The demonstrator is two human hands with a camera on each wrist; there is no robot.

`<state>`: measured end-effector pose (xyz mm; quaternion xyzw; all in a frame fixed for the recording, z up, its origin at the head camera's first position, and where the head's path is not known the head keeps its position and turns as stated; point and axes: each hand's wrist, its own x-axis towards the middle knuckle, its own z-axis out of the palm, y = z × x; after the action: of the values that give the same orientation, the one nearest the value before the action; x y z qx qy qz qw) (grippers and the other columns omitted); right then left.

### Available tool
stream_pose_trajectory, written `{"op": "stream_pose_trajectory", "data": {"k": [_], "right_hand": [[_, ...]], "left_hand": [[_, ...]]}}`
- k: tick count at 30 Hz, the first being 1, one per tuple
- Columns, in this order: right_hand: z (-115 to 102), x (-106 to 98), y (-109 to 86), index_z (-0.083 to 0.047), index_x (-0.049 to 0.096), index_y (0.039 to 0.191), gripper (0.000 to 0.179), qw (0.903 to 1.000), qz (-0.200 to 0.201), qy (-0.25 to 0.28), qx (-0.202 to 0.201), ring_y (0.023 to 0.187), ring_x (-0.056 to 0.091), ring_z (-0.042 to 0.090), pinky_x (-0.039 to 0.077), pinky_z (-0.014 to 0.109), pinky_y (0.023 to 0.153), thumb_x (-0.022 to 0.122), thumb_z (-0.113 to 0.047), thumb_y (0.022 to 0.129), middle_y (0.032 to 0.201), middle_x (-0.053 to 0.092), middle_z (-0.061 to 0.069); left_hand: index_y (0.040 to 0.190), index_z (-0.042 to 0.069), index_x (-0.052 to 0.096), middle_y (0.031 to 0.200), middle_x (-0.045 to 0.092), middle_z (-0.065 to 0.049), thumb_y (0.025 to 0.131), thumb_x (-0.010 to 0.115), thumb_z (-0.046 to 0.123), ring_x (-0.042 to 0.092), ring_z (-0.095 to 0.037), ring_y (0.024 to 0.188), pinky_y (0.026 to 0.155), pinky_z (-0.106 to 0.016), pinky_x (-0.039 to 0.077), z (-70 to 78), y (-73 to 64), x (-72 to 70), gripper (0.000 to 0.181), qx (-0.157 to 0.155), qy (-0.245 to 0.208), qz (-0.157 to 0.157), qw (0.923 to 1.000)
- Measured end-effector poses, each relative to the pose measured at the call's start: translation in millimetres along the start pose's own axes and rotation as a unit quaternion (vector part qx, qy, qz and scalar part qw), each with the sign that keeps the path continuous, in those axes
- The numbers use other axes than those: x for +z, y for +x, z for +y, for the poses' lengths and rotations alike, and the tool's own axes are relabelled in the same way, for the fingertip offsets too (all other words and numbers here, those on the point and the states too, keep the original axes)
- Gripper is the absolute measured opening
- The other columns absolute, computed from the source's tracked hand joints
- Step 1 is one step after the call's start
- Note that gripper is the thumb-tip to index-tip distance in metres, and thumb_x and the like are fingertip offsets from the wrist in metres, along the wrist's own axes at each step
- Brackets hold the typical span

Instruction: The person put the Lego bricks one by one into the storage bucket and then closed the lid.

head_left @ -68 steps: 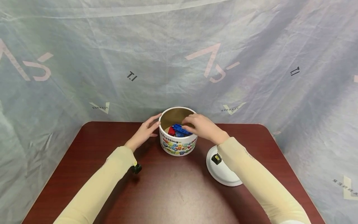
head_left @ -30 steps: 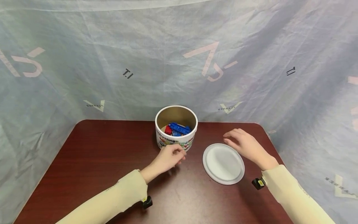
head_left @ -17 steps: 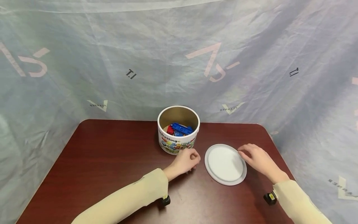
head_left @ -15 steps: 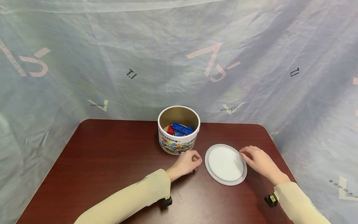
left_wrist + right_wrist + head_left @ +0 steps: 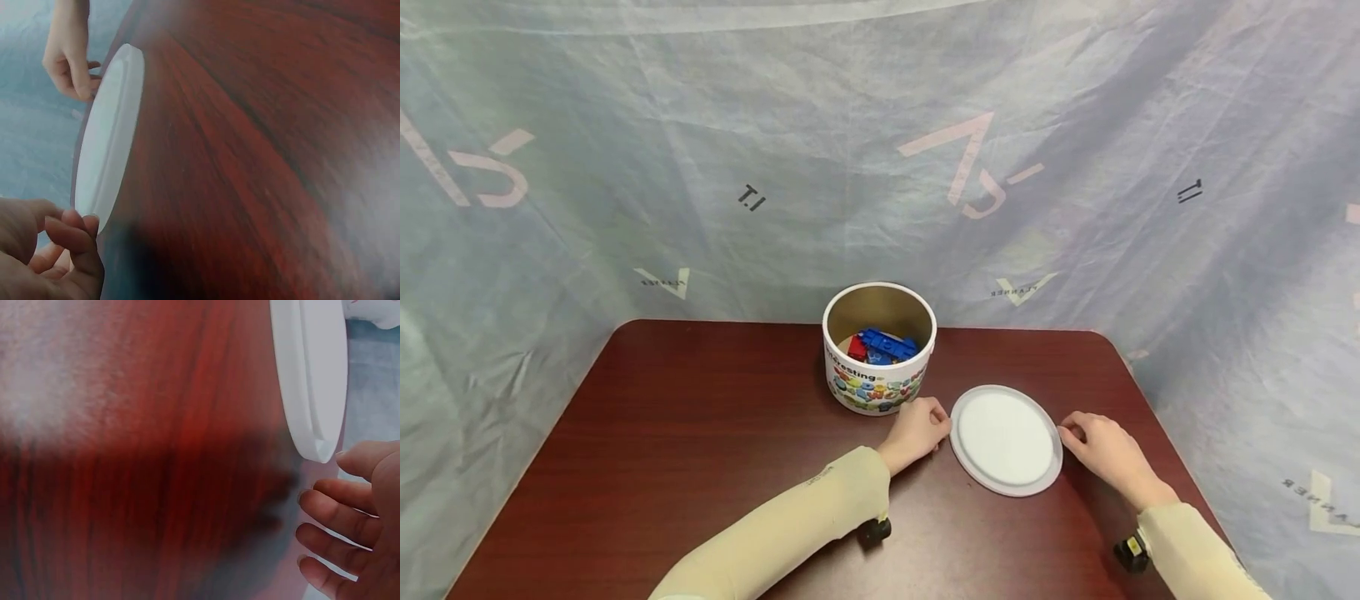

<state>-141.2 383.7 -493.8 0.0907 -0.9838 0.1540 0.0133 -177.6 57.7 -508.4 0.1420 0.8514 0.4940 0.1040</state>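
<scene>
The round white lid (image 5: 1006, 440) lies on the table, its recessed face up, to the right of the tub. My left hand (image 5: 916, 433) is at its left rim; in the left wrist view, the thumb and index finger of that hand (image 5: 53, 250) pinch the rim's near end. My right hand (image 5: 1108, 454) is beside the right rim. Seen from the right wrist, this hand (image 5: 356, 512) has loosely bent, spread fingers, with the thumb tip just short of the lid (image 5: 309, 381). Behind my left hand stands a white printed tub (image 5: 876, 385), uncovered, holding blue bricks (image 5: 887, 343) and a red brick (image 5: 856, 347).
The dark red-brown wooden table (image 5: 700, 417) reaches back to a grey-blue printed curtain (image 5: 820, 167), which also hangs along both sides. The tub stands near the table's back edge.
Both hands have left the tub. My left hand has moved right to the lid's left rim; my right hand has come down to its right side. The tub stays in place.
</scene>
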Motion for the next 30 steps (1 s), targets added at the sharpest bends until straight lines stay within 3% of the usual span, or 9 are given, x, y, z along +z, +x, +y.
{"op": "stream_pose_trajectory", "data": {"k": [5,11,23,30], "right_hand": [[-0.9,4.4,-2.0,-0.007,0.075,0.1,0.012,0.9999,-0.006,0.008,0.007,0.075,0.062,0.015,0.054,0.039,0.064,0.07,-0.017,0.098,0.086,0.07,0.0],[-3.2,7.0,0.0,-0.006,0.074,0.1,0.013,0.9999,-0.006,0.006,0.008,0.076,0.062,0.017,0.053,0.038,0.064,0.072,-0.019,0.097,0.084,0.068,0.001],[-6.1,9.3,1.9,-0.006,0.073,0.094,0.008,0.9997,0.014,-0.014,0.014,0.075,0.06,0.019,0.053,0.041,0.063,0.075,-0.013,0.094,0.08,0.066,0.001],[-3.1,11.6,1.7,-0.006,0.074,0.096,0.008,0.9991,0.035,-0.019,0.015,0.076,0.063,0.022,0.055,0.042,0.065,0.075,-0.013,0.093,0.083,0.069,0.004]], "left_hand": [[0.085,0.007,0.067,0.059,0.064,0.0,0.095,0.069,0.007,0.054,-0.005,0.042,0.044,-0.02,0.048,-3.4,4.1,6.1,0.01,-0.027,-0.022,0.002,0.9994],[0.077,0.008,0.065,0.052,0.059,0.003,0.093,0.074,0.009,0.053,-0.005,0.04,0.041,-0.02,0.047,-2.7,7.5,8.8,0.019,-0.06,0.002,0.02,0.998],[0.073,0.008,0.069,0.052,0.059,0.005,0.09,0.08,0.014,0.057,-0.006,0.045,0.056,-0.02,0.048,-1.5,14.7,12.2,0.021,-0.043,0.074,0.015,0.9962],[0.07,0.01,0.068,0.049,0.058,0.006,0.086,0.081,0.011,0.056,-0.006,0.043,0.048,-0.019,0.046,-1.7,15.4,10.0,0.021,-0.057,0.062,0.002,0.9965]]}}
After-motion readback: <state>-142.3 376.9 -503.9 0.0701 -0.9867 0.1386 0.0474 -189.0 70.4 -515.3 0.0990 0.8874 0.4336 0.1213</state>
